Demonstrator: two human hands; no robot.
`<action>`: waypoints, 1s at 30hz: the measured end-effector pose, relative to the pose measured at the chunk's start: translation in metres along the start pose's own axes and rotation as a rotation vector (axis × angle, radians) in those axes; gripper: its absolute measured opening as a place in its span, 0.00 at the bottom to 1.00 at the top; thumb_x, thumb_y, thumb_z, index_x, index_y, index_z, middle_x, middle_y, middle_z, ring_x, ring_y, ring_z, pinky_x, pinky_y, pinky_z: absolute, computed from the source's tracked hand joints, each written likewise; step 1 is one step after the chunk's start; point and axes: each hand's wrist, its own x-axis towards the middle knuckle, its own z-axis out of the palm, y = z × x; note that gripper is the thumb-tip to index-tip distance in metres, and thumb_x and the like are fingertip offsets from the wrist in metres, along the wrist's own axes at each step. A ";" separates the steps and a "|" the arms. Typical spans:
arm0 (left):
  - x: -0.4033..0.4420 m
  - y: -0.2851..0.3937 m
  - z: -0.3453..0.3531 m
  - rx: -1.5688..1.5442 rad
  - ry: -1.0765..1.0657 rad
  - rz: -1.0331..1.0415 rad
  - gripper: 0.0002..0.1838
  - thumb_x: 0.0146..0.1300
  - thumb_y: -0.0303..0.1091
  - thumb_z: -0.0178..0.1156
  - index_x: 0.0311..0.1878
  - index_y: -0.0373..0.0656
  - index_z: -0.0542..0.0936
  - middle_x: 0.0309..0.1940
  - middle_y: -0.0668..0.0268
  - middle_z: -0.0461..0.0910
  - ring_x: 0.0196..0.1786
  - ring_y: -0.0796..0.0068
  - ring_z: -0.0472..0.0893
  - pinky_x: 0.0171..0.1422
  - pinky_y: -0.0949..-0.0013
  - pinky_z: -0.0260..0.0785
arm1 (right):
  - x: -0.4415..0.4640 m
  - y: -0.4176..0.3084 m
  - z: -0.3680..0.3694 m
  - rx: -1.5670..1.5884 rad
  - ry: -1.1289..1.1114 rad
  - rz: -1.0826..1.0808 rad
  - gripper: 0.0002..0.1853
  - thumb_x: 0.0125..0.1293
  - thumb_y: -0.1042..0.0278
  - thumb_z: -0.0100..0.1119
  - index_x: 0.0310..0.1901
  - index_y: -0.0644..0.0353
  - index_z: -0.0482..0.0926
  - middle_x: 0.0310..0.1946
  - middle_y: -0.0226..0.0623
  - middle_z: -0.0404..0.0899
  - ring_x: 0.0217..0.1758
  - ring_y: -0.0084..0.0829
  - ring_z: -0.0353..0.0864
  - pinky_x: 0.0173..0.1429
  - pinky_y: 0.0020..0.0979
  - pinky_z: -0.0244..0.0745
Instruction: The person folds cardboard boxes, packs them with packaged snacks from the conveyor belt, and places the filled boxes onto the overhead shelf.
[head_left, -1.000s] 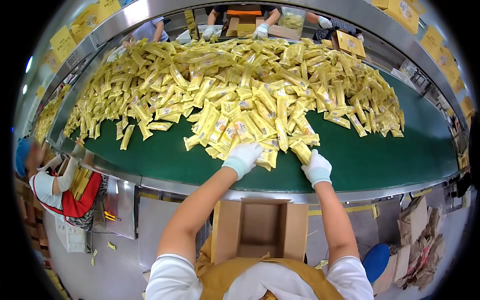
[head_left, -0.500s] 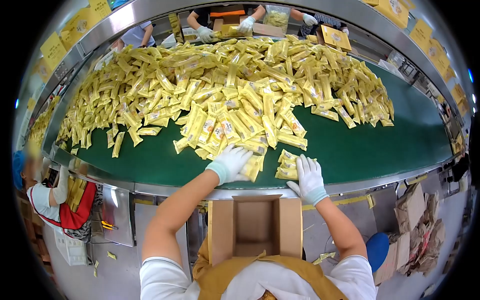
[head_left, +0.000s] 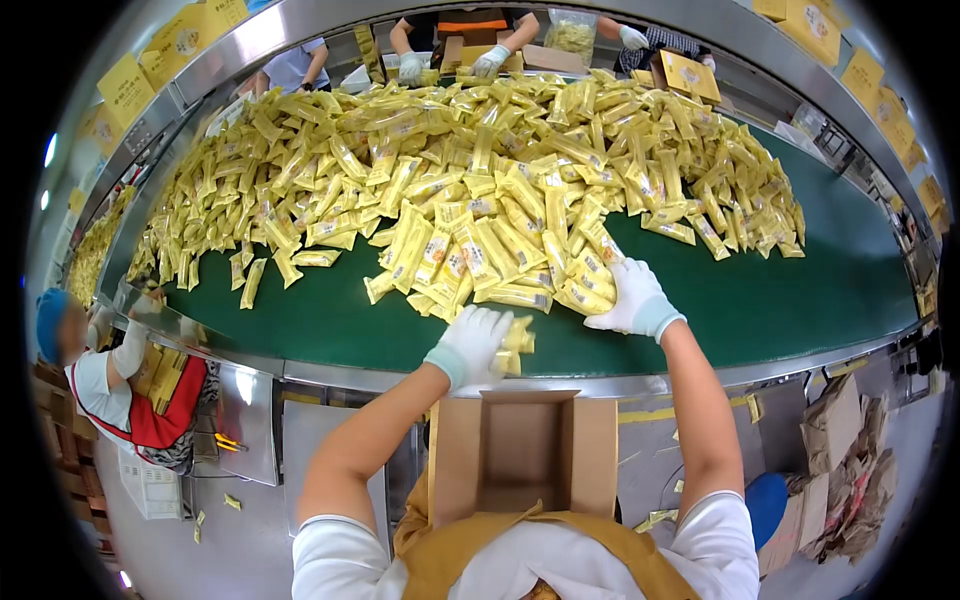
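Both of my hands wear white gloves. My left hand is at the near edge of the green belt, its fingers closed about a few yellow snack packets that are slightly blurred. Farther right, my right hand curls round a small bunch of yellow packets, which touches the front of the big packet heap. Below the belt edge, between my arms, stands an open brown cardboard box, with no packets visible inside.
The green conveyor belt has a metal rim. A co-worker in a blue cap stands at left; other people's gloved hands work at the far side. Crumpled brown paper lies at right, near a blue stool.
My right hand has moved up and away from the belt edge with its packets, to the heap's front. My left hand has drawn slightly nearer the edge with packets. The view has shifted a little.
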 end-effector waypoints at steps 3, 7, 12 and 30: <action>0.009 -0.016 0.009 -0.037 -0.009 -0.093 0.48 0.50 0.50 0.72 0.71 0.36 0.66 0.58 0.53 0.77 0.64 0.58 0.73 0.68 0.57 0.62 | -0.003 0.000 0.011 0.113 -0.166 0.011 0.47 0.41 0.35 0.75 0.54 0.69 0.77 0.54 0.53 0.77 0.59 0.49 0.77 0.66 0.40 0.74; 0.009 -0.016 0.024 0.061 0.136 -0.049 0.48 0.53 0.59 0.71 0.72 0.40 0.67 0.59 0.51 0.77 0.62 0.56 0.75 0.67 0.56 0.63 | -0.030 -0.007 0.066 -0.059 -0.070 -0.056 0.41 0.43 0.36 0.74 0.52 0.61 0.78 0.48 0.48 0.76 0.54 0.47 0.77 0.59 0.41 0.74; 0.015 0.005 0.004 0.057 0.010 -0.140 0.54 0.54 0.72 0.63 0.76 0.46 0.64 0.56 0.48 0.76 0.60 0.51 0.76 0.68 0.50 0.63 | -0.035 -0.007 0.074 -0.062 -0.017 -0.048 0.38 0.44 0.39 0.74 0.51 0.58 0.76 0.44 0.41 0.75 0.52 0.43 0.76 0.55 0.41 0.72; -0.009 -0.016 0.002 -0.490 0.083 -0.489 0.51 0.56 0.55 0.72 0.75 0.36 0.62 0.61 0.52 0.73 0.58 0.58 0.78 0.61 0.55 0.73 | 0.046 0.036 0.036 0.455 -0.233 0.198 0.54 0.45 0.29 0.74 0.62 0.74 0.75 0.62 0.61 0.76 0.64 0.51 0.78 0.70 0.37 0.71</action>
